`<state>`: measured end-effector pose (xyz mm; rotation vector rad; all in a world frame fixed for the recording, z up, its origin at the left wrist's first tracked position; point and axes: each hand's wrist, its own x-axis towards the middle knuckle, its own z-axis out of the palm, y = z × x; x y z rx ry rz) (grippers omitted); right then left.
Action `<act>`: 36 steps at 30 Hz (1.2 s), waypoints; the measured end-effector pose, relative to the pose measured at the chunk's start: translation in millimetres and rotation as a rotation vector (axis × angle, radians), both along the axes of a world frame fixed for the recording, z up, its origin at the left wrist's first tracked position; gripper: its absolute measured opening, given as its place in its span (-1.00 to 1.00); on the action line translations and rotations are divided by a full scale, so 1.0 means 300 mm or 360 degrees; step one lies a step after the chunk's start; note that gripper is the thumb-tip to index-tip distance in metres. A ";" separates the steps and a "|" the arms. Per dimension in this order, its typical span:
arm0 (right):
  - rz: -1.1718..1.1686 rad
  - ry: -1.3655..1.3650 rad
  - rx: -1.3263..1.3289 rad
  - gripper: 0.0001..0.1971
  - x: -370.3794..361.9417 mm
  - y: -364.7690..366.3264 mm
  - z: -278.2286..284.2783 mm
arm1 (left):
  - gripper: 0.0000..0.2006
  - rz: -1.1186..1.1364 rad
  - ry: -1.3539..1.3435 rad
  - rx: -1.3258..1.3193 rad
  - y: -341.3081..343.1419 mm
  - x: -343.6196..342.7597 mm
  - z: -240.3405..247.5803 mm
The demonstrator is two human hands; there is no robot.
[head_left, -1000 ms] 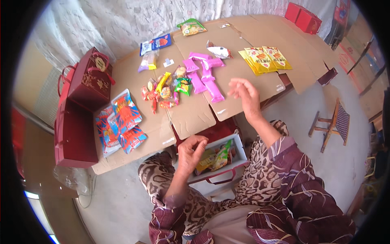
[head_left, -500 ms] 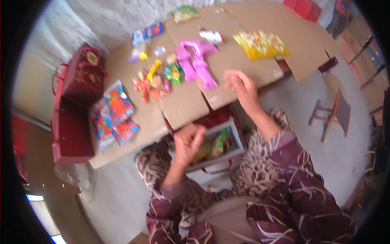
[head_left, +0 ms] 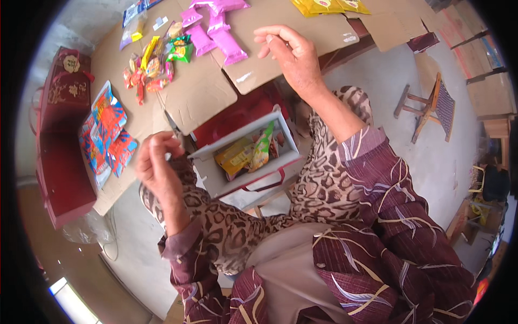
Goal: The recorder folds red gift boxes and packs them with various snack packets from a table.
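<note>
My left hand (head_left: pixel 161 167) hovers left of a white-lined red gift box (head_left: pixel 213 181) between my knees, its fingers loosely bent and nothing visible in them. My right hand (head_left: pixel 297 62) is open and empty, fingers stretched leftward over the cardboard-covered table edge, beside the pink wrapped snacks (head_left: pixel 229 46). Inside the box lie a yellow packet (head_left: pixel 234 156) and a green-and-white packet (head_left: pixel 261 148). Left of the pink snacks is a pile of small wrapped sweets (head_left: pixel 152 67), with a green-wrapped one (head_left: pixel 179 52) at its side. Red-and-blue packets (head_left: pixel 110 119) lie nearest my left hand.
An open dark red case (head_left: pixel 65 178) stands at the table's left end. Yellow packets (head_left: pixel 329 6) lie at the far edge, and blue-and-clear packets (head_left: pixel 133 32) at the far left. A wooden folding stool (head_left: pixel 431 105) stands on the floor to the right.
The view has tilted down, showing more of the box inside. My left hand has moved left, off the box, and its fingers have loosened. My right hand stays raised by the table edge.
</note>
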<state>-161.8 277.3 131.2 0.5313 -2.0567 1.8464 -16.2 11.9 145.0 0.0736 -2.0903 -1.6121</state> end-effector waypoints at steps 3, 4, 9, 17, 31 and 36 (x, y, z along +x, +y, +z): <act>0.0078 -0.0039 -0.0083 -0.83 0.006 -0.034 0.021 | -0.68 0.0091 0.0050 -0.0181 -0.094 -0.079 0.145; 0.0084 0.0017 -0.0084 -0.83 0.000 -0.024 0.012 | -0.69 0.0127 0.0014 -0.0304 -0.127 -0.136 0.184; 0.0104 0.0028 -0.0021 -0.83 0.031 0.022 0.054 | -0.75 0.0112 -0.0080 -0.0535 -0.382 -0.545 0.305; 0.0170 -0.0056 0.0073 -0.79 0.014 -0.004 0.054 | -0.34 0.0310 -0.0314 -0.1516 -0.611 -1.129 0.056; 0.0139 -0.0125 0.0011 -0.81 0.045 0.032 0.044 | -0.28 -0.0146 -0.0512 -0.0155 -0.410 -0.797 0.202; 0.0042 -0.0094 -0.0022 -0.79 0.042 0.074 0.011 | -0.20 -0.0675 -0.0454 0.0189 -0.103 -0.202 0.299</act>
